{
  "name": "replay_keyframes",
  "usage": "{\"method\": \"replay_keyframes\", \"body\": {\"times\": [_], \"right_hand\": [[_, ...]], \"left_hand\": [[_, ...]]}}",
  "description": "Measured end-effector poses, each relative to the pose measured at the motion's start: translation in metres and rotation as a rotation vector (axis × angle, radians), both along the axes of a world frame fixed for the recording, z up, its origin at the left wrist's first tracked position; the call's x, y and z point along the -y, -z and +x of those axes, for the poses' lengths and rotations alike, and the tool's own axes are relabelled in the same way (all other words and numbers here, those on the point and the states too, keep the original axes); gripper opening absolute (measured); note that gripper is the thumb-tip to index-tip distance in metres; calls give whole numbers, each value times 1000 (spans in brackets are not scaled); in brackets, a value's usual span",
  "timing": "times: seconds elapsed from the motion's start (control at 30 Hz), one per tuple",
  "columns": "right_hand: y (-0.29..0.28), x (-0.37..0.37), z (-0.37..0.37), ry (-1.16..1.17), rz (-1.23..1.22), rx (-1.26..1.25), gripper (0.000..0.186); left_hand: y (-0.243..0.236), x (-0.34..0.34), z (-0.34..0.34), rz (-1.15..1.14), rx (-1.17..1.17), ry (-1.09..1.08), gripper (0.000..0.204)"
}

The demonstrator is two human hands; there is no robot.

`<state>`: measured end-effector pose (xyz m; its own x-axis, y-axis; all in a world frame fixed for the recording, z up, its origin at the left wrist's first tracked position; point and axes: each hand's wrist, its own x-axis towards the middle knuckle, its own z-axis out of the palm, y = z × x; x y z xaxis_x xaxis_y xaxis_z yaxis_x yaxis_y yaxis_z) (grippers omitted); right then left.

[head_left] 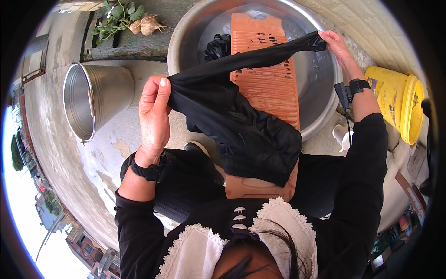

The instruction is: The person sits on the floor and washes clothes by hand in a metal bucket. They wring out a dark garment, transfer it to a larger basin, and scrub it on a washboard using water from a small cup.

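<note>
A wet-looking black garment [251, 123] is stretched between my two hands, one long narrow part pulled taut like a sleeve or a trouser leg. Its bulk hangs over the lower half of an orange ridged washboard [267, 88]. My left hand [154, 111] pinches the cloth at the left, thumb on top. Farther off at the upper right, my right hand [335, 49] grips the end of the narrow part. The washboard leans from my lap into a large metal basin [318, 111]. Inside the basin, beside the board, lies more bunched black cloth [217, 48] in shallow water.
A metal bucket [118, 83] lies tilted in view at the left. A yellow bucket [388, 95] stands right of the basin, near a tiled wall [362, 28]. Pale root vegetables [147, 25] with green leaves rest on a slab at the upper left.
</note>
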<state>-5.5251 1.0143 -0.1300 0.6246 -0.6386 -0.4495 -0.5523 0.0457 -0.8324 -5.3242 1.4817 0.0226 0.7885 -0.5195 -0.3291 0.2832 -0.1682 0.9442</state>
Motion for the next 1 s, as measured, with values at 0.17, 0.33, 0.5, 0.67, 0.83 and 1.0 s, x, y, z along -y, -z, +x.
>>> {"method": "replay_keyframes", "body": {"times": [0.17,0.33,0.5,0.67,0.83,1.0], "right_hand": [[-4,-10,2,81,205,53,22],[-14,-5,3,-8,27,-391,30],[-11,-12,-6,74,261,-309,31],[12,-23,-9,-246,336,-139,38],[16,-21,-8,-329,-16,-428,35],[-26,-3,10,48,-39,-298,51]], "left_hand": [[12,-3,1,-97,-35,9,17],[18,-10,2,-63,-76,65,17],[27,-9,9,124,-125,80,16],[30,-10,13,173,-116,119,11],[28,-10,17,158,-119,198,15],[30,2,16,139,-140,299,17]]}}
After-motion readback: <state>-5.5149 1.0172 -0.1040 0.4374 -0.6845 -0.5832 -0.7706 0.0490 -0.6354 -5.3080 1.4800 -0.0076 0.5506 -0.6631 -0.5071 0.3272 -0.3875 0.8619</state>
